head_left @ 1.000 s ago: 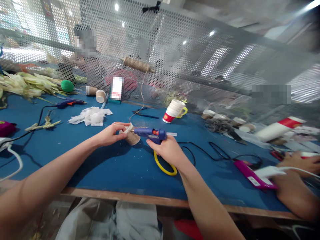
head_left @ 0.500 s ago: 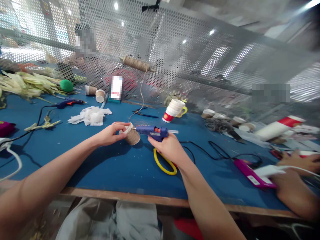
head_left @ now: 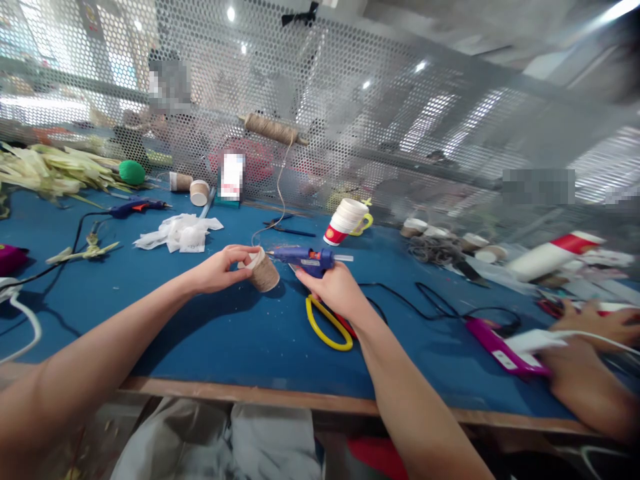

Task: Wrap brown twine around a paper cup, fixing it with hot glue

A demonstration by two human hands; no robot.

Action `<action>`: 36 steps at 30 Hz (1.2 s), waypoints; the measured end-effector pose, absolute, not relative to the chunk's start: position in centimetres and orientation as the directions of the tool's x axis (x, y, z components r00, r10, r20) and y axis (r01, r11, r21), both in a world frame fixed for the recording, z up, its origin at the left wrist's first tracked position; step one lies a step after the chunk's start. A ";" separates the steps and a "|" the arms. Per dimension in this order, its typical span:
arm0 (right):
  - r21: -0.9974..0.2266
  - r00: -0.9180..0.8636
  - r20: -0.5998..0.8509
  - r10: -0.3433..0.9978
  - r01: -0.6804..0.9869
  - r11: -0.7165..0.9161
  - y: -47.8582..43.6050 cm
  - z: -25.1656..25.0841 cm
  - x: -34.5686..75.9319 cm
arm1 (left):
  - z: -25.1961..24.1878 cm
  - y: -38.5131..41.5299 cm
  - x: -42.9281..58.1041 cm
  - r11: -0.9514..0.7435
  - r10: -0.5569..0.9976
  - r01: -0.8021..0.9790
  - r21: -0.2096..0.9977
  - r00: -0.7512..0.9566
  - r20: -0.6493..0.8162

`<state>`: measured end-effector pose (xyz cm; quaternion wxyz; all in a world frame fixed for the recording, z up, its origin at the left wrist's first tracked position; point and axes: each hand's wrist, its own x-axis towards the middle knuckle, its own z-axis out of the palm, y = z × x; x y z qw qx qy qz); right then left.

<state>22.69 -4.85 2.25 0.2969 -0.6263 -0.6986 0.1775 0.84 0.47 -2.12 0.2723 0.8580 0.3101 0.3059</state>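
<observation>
My left hand [head_left: 225, 268] grips the rim of a small paper cup [head_left: 265, 275] wrapped in brown twine, tilted just above the blue table. In my right hand [head_left: 336, 288] is a blue hot glue gun [head_left: 307, 259], its nozzle close to the cup's rim, with a clear glue stick poking out at the back. Whether the nozzle touches the cup I cannot tell. A strand of twine [head_left: 281, 187] runs down from a spool [head_left: 271, 128] on the mesh panel to the cup. Below my right hand lies a pair of scissors with a yellow handle [head_left: 320, 327].
White cloth scraps [head_left: 180, 233], a second glue gun [head_left: 133, 208] and corn husks [head_left: 55, 167] lie left. Stacked paper cups [head_left: 347, 220] and pliers [head_left: 295, 231] sit behind my hands. At right are a purple power strip [head_left: 505, 350] and another person's hand [head_left: 595, 323].
The glue gun's nozzle has shifted slightly left and up along the cup's rim. The cup has turned a little in my left hand, and the twine hangs a bit further left.
</observation>
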 end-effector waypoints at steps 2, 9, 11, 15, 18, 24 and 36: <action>-0.628 -0.052 0.180 0.982 0.762 0.155 -5.0 2.3 22.7 | -2.2 0.5 0.8 -0.664 0.695 0.363 0.654 0.623 0.360; -0.632 -0.030 0.172 0.985 0.764 0.134 -4.8 2.3 22.7 | -2.2 0.5 0.8 -0.671 0.683 0.342 0.658 0.632 0.368; -0.639 -0.032 0.166 0.986 0.757 0.133 -4.8 2.3 22.7 | -2.3 0.5 0.8 -0.671 0.682 0.338 0.660 0.632 0.369; -0.660 -0.056 0.137 0.989 0.740 0.133 -5.1 2.5 22.8 | -2.3 0.5 0.8 -0.664 0.687 0.345 0.663 0.631 0.360; -0.665 -0.039 0.132 0.991 0.738 0.117 -5.1 2.5 22.8 | -2.3 0.5 0.8 -0.668 0.684 0.343 0.660 0.632 0.363; -0.668 -0.017 0.106 0.994 0.740 0.084 -5.1 2.6 22.7 | -2.3 0.5 0.8 -0.655 0.693 0.349 0.670 0.632 0.348; -0.687 -0.068 0.127 0.990 0.714 0.137 -6.1 2.6 22.4 | -2.3 0.5 0.9 -0.656 0.690 0.340 0.674 0.633 0.352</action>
